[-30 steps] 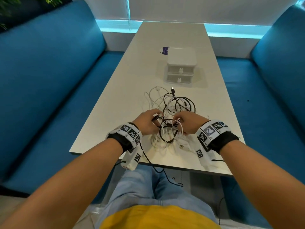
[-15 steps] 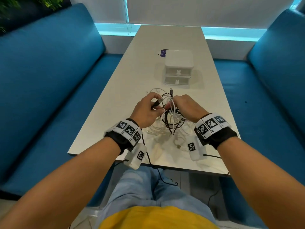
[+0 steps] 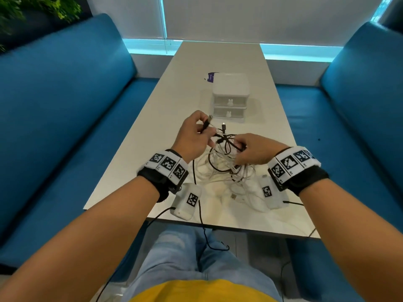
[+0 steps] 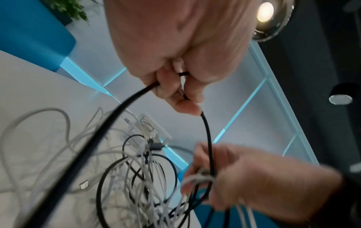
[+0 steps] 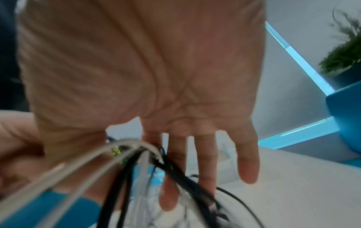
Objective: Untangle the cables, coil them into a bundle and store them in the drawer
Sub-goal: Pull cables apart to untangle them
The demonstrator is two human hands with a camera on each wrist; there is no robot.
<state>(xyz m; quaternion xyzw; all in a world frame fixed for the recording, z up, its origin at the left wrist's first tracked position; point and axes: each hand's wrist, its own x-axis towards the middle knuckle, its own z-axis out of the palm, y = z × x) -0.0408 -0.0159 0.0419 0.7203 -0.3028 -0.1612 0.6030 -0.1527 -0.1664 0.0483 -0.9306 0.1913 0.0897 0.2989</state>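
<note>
With the left hand (image 3: 192, 136) pinching the black cable (image 3: 225, 147) end and the right hand (image 3: 253, 152) gripping the tangle (image 3: 226, 171) above the tabletop (image 3: 130, 162), hard pulling could tighten knots.

Matt white table (image 3: 257, 92), glossy plastic drawer unit (image 3: 230, 86), rubbery cables (image 3: 220, 168)

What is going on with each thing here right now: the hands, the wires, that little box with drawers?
left hand: raised, pinches the black cable near its plug.
right hand: grips a bunch of cables.
black cable: runs between both hands, not yet free.
cable tangle: black and white, knotted, partly lifted off the table.
drawer unit: both drawers closed.
</note>
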